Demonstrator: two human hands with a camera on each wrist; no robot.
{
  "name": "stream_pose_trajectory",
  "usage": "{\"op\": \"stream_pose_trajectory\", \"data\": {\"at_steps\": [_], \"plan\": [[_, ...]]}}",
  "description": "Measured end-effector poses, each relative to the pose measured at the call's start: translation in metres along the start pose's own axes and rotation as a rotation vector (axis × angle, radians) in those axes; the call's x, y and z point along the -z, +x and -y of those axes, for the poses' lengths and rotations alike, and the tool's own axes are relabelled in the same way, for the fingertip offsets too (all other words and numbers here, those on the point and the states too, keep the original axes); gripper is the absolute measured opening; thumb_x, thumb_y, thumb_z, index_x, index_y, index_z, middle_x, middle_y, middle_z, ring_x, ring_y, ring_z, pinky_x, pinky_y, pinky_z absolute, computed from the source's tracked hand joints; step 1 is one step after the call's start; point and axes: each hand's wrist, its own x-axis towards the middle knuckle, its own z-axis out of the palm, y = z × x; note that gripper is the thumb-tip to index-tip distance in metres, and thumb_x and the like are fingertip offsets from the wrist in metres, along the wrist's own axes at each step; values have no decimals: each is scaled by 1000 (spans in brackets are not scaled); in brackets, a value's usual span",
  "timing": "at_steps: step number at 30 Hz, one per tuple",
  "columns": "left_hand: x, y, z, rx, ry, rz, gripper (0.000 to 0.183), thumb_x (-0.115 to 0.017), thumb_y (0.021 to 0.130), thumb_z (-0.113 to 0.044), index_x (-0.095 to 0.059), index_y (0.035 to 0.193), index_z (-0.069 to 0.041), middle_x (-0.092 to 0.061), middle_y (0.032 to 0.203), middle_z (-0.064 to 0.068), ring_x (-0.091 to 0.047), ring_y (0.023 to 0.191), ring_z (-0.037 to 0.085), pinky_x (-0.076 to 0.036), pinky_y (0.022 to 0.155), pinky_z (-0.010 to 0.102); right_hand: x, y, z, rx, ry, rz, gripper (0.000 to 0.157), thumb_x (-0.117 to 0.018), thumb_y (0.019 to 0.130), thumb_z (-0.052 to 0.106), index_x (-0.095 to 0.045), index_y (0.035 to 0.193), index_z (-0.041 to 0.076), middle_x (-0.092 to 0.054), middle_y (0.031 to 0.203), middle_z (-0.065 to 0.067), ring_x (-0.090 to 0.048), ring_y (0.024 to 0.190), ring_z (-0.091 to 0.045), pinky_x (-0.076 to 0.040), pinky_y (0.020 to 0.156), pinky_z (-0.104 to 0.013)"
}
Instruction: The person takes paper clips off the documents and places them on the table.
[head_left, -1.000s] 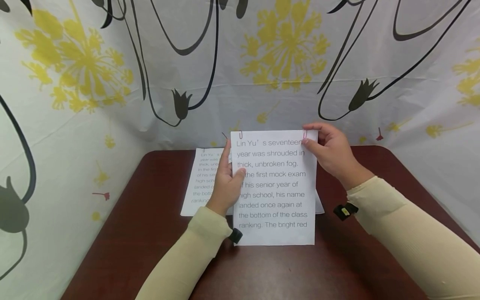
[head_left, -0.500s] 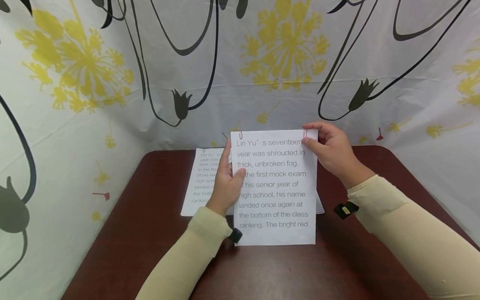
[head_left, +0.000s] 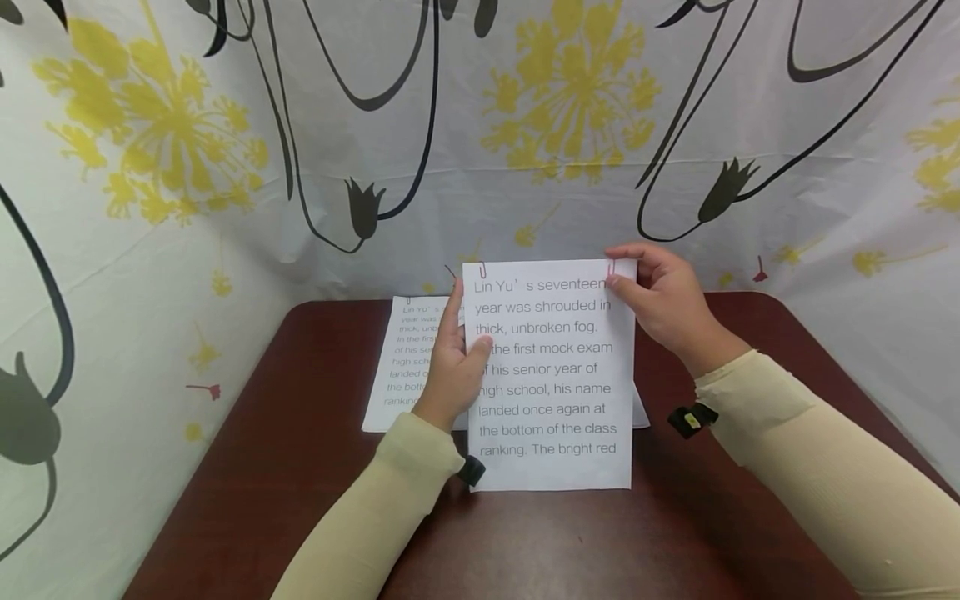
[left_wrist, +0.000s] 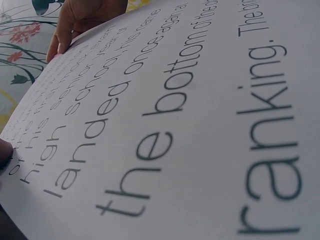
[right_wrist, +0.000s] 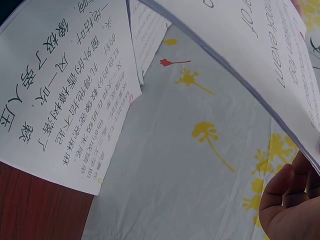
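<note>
Table [head_left: 555,546] below; papers [head_left: 551,379] between left grip [head_left: 453,371], right grip [head_left: 667,304].

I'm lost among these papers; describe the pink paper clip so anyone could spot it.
Find the dark red table, then the page held up in front of the other papers. Follow its top edge to the right corner, which the right grip pinches. The pink paper clip sits there beside that grip, whereas the page's red paper clip sits near the left corner.

Dark reddish-brown table [head_left: 247,475], pale hanging cloth [head_left: 465,150], yellow and grey floral print
</note>
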Motion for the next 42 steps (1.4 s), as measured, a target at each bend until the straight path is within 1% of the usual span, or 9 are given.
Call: {"op": "stream_pose_trajectory", "data": {"at_steps": [2, 6, 12, 24, 28, 36, 42], "plan": [[0, 0, 0, 2, 1, -2, 90, -48, 107, 0, -10, 163, -60, -70, 137, 4, -79, 101, 30, -66, 80, 43, 0, 0, 0, 0, -2, 0, 35, -69, 100, 6, -67, 135, 2, -72, 100, -1, -68, 84, -10, -57, 66, -19], [0, 0, -1, 6, 0, -4, 91, -48, 107, 0, -11, 160, -64, -70, 137, 3, -79, 101, 30, -66, 80, 43, -1, 0, 0, -4, -3, -1, 34, -69, 101, 7, -68, 134, 3, -72, 100, -1, -68, 84, -9, -57, 66, -19], [0, 0, -1, 9, 1, -1, 91, -48, 108, 0, -12, 159, -66, -69, 139, 1, -78, 102, 30, -66, 80, 44, -1, 0, 1, -17, 1, -4, 34, -68, 101, 6, -68, 135, 3, -72, 100, 0, -67, 84, -11, -57, 66, -19], [1, 1, 0, -4, -1, -2, 91, -48, 107, 1, -12, 160, -63, -67, 141, 4, -78, 102, 30, -66, 80, 43, 0, 1, 0, -12, -3, -6, 35, -68, 100, 5, -67, 136, 4, -71, 99, 2, -67, 84, -11, -57, 66, -19], [1, 0, 0, -8, 3, -1, 91, -48, 107, 1, -11, 161, -63, -68, 141, 4, -78, 102, 30, -66, 80, 43, 0, 1, 1, -11, -2, -3, 36, -68, 100, 5, -67, 136, 4, -71, 100, 0, -67, 84, -11, -57, 66, -19], [0, 0, 0, -8, 7, 7, 92, -48, 107, 1, -11, 160, -65, -68, 141, 0, -78, 103, 29, -66, 81, 42, 0, 2, 2, -2, -5, 4, 37, -67, 101, 4, -66, 138, 4, -71, 107, -9, -68, 86, -11, -58, 68, -20], [1, 1, 1, -7, 0, 4, 92, -48, 107, 2, -11, 160, -65, -68, 140, 2, -78, 102, 30, -66, 80, 42, 0, 2, 2, -2, -4, 10, 37, -66, 101, 4, -66, 138, 4, -71, 109, -9, -68, 87, -12, -59, 68, -20]]}}
